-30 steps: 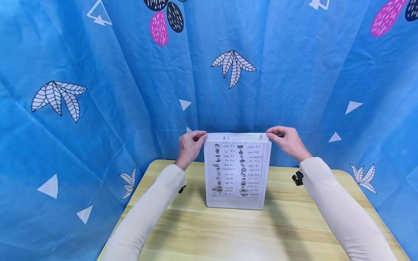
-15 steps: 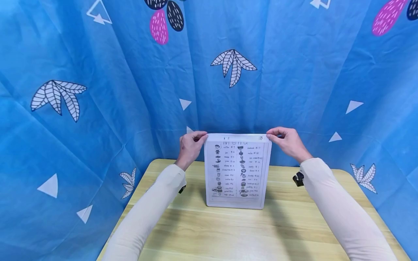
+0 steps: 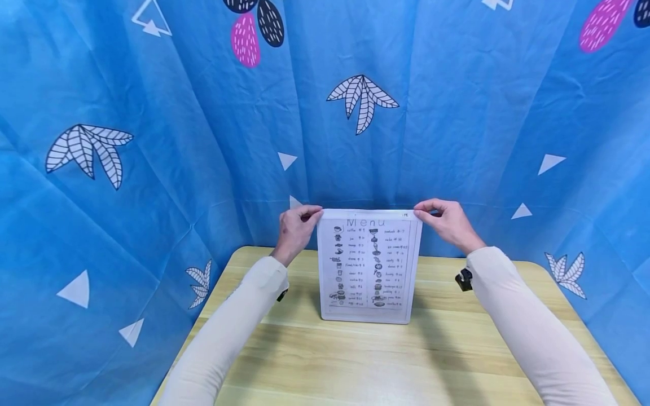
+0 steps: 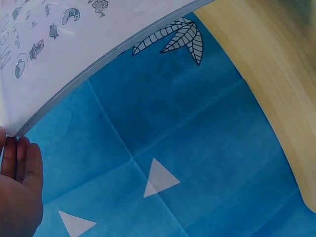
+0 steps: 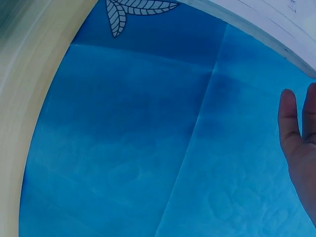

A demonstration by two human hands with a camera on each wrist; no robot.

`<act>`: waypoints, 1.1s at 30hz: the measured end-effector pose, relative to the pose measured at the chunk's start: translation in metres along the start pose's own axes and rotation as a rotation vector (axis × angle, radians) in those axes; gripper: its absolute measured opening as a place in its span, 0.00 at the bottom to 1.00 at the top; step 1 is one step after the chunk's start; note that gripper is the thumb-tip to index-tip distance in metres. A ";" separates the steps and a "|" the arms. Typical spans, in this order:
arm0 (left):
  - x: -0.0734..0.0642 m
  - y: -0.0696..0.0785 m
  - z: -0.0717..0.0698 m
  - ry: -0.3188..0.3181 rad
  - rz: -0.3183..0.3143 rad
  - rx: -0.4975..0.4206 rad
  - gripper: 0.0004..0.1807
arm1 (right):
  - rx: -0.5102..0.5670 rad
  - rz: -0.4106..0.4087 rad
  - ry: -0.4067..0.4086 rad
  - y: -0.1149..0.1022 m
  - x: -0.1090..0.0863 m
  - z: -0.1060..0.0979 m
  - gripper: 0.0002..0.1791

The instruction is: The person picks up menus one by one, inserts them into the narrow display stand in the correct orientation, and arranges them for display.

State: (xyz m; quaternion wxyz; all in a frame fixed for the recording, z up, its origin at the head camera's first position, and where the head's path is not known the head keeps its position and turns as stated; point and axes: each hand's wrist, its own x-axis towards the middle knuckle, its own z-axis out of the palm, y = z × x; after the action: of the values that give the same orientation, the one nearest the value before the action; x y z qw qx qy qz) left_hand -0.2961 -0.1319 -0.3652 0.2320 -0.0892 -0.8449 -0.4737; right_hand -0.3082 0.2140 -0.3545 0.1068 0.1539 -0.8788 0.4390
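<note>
A white paper menu (image 3: pixel 369 270) with two columns of small drawings and handwritten prices stands upright in a clear, pale-rimmed holder (image 3: pixel 365 317). The word "Menu" shows near the top, just under the upper strip. My left hand (image 3: pixel 295 228) pinches the menu's top left corner between thumb and fingers. At the top right corner my right hand (image 3: pixel 448 223) pinches it likewise. In the left wrist view, the fingertips (image 4: pixel 22 148) meet the corner. The right wrist view shows only part of that hand, at the right edge beside the holder's corner.
The holder's lower edge is over the wooden table (image 3: pixel 355 361), towards its far side. A blue curtain (image 3: pixel 437 141) with leaf and triangle prints hangs behind and on both sides, close to the table's edges. Dark straps (image 3: pixel 464 279) sit at the wrists.
The menu sheet has slid slightly down within the holder, so the word "Menu", partly hidden before, now shows more fully. Both hands keep their pinch and have moved down very slightly.
</note>
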 end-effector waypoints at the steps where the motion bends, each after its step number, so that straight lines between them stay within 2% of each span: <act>1: 0.000 0.000 0.000 0.000 0.003 0.000 0.09 | -0.002 -0.002 0.001 0.000 0.000 0.000 0.16; 9: -0.002 -0.003 -0.001 -0.001 0.036 0.009 0.09 | -0.001 -0.007 -0.008 0.001 -0.002 0.000 0.16; 26: -0.006 -0.005 -0.001 -0.034 0.038 0.005 0.08 | -0.016 -0.006 -0.027 0.004 -0.005 0.001 0.15; 33: -0.007 -0.009 -0.001 -0.035 0.062 0.000 0.08 | -0.027 -0.019 -0.027 0.007 -0.004 0.002 0.14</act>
State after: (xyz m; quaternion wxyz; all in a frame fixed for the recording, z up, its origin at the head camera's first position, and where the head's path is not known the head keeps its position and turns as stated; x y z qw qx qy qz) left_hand -0.2931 -0.1371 -0.3742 0.2315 -0.1236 -0.8458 -0.4645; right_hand -0.3067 0.2173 -0.3622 0.1012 0.1669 -0.8844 0.4239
